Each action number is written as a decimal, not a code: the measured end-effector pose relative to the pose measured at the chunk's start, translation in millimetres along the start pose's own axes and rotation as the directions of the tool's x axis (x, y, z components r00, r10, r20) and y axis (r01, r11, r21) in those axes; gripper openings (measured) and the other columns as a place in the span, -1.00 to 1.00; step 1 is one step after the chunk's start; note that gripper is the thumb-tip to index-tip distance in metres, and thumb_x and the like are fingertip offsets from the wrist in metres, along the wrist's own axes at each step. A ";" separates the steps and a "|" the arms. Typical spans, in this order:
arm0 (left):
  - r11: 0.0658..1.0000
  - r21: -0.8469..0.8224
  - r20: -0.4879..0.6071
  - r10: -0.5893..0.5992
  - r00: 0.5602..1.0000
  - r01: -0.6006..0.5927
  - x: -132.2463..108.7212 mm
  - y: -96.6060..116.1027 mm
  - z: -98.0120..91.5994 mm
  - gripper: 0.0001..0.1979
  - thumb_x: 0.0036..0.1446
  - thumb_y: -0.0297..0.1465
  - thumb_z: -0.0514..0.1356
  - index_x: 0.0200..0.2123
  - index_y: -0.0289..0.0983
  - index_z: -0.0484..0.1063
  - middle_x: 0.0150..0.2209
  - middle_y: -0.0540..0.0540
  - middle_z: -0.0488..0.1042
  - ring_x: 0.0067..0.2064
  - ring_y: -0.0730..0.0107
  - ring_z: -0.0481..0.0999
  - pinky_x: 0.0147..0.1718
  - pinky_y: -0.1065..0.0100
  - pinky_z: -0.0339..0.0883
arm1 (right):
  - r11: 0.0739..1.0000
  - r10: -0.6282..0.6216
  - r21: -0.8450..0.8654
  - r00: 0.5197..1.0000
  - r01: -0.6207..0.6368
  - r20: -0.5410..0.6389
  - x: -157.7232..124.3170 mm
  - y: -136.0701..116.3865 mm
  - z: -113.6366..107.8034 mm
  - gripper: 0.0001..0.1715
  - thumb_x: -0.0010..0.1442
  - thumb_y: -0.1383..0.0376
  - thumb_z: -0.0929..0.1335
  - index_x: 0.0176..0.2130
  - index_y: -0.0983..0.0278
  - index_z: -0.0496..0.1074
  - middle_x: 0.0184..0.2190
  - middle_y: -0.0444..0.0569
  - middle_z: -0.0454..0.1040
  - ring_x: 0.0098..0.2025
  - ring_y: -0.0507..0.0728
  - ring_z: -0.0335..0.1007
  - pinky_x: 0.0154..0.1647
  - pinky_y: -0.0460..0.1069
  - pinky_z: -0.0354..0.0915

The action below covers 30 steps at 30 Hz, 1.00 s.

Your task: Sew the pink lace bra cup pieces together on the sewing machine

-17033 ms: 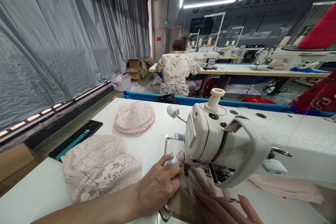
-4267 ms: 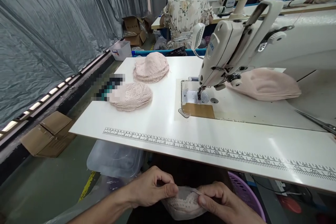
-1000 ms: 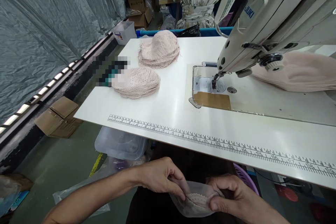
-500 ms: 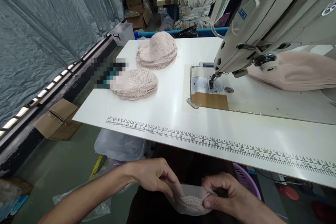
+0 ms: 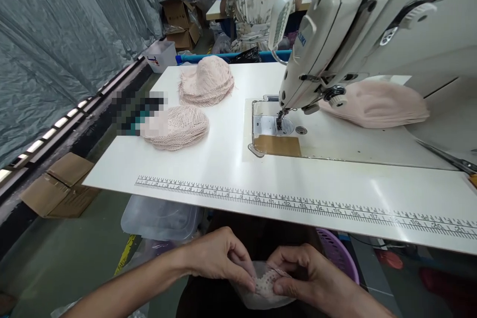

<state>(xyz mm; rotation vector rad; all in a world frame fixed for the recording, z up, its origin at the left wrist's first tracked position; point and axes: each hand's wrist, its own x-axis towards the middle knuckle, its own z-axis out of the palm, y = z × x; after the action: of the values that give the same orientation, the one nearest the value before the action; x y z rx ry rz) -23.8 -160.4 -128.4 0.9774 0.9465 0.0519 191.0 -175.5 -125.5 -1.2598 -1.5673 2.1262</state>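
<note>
Low over my lap, in front of the table edge, both hands pinch a small pale piece of sheer fabric with lace (image 5: pixel 265 284). My left hand (image 5: pixel 223 261) grips its left side between thumb and fingers. Its right upper edge is held by my right hand (image 5: pixel 303 273), the thumb pressed on the lace. The lower part of the piece hangs as a rounded, cup-like shape. On the white table (image 5: pixel 219 169) lie two stacks of pink lace pieces, a rear stack (image 5: pixel 206 81) and a front stack (image 5: pixel 179 128).
A sewing machine (image 5: pixel 316 49) stands at the right, with smooth pink cup pieces (image 5: pixel 376 104) behind its needle. Scissors (image 5: pixel 450 156) lie at the far right. Below the table are a plastic lid (image 5: pixel 160 216) and a purple basket (image 5: pixel 341 253). A person (image 5: pixel 261 0) sits beyond.
The view has turned slightly right, bringing the scissors into sight. My hands have drawn closer together on the fabric, and more of the lace shows between them.
</note>
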 end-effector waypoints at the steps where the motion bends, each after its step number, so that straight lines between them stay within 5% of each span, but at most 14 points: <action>1: 1.000 0.010 -0.006 -0.002 1.000 0.002 -1.0 -0.9 -1.1 -0.71 -0.28 -0.25 0.42 -0.46 -0.30 0.57 -0.55 -0.01 0.52 -0.48 0.44 0.49 -0.40 0.46 0.35 | 1.000 -0.002 0.015 1.000 0.002 0.001 -1.2 1.7 -1.2 -0.85 -0.01 0.24 0.41 -0.39 0.27 0.48 -0.52 -0.15 0.44 -0.45 0.01 0.27 -0.43 -0.12 0.12; 9: 0.998 0.055 0.007 0.006 1.000 -0.007 -8.0 -0.9 -4.0 -0.81 -0.20 -0.34 0.39 -0.45 -0.30 0.58 -0.53 -0.03 0.54 -0.45 0.47 0.50 -0.40 0.51 0.32 | 0.991 0.030 0.126 0.997 -0.039 0.072 -5.9 8.4 -2.0 -0.79 0.02 0.21 0.42 -0.34 0.29 0.46 -0.45 -0.09 0.52 -0.43 0.00 0.34 -0.39 -0.13 0.18; 20: 0.998 0.066 -0.019 0.005 1.000 -0.004 -11.9 -7.4 -7.3 -0.76 -0.17 -0.26 0.38 -0.42 -0.30 0.57 -0.49 -0.05 0.54 -0.44 0.44 0.48 -0.39 0.48 0.31 | 0.995 -0.021 -0.095 1.000 0.022 0.009 0.0 16.1 3.2 -0.84 0.05 0.25 0.38 -0.42 0.31 0.51 -0.52 -0.13 0.43 -0.43 0.02 0.29 -0.41 -0.12 0.17; 25: 0.986 0.168 -0.028 0.023 0.999 -0.018 -8.8 1.7 1.5 -0.69 -0.25 -0.25 0.41 -0.40 -0.31 0.56 -0.61 0.10 0.35 -0.55 0.60 0.23 -0.58 0.58 0.06 | 0.992 -0.005 -0.123 1.000 0.006 0.003 0.5 7.8 5.0 -0.77 0.04 0.21 0.37 -0.53 0.32 0.44 -0.62 -0.20 0.26 -0.54 -0.04 0.12 -0.53 -0.14 0.04; 30: 0.976 0.211 -0.058 0.071 0.996 -0.057 -3.1 5.7 11.7 -0.73 -0.16 -0.25 0.36 -0.53 -0.37 0.51 -0.70 0.15 0.09 -0.60 0.64 0.01 -0.65 0.54 -0.12 | 0.941 0.020 -0.335 0.996 -0.047 -0.084 -5.1 7.0 5.2 -0.77 0.10 0.15 0.35 -0.49 0.23 0.45 -0.54 -0.16 0.35 -0.40 0.05 0.22 -0.40 -0.11 0.10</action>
<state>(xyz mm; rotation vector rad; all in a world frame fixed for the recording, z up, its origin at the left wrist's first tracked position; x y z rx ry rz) -15.4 -166.3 -119.8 1.2067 0.9944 0.0388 192.4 -185.0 -128.6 -1.4617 -1.9473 1.8518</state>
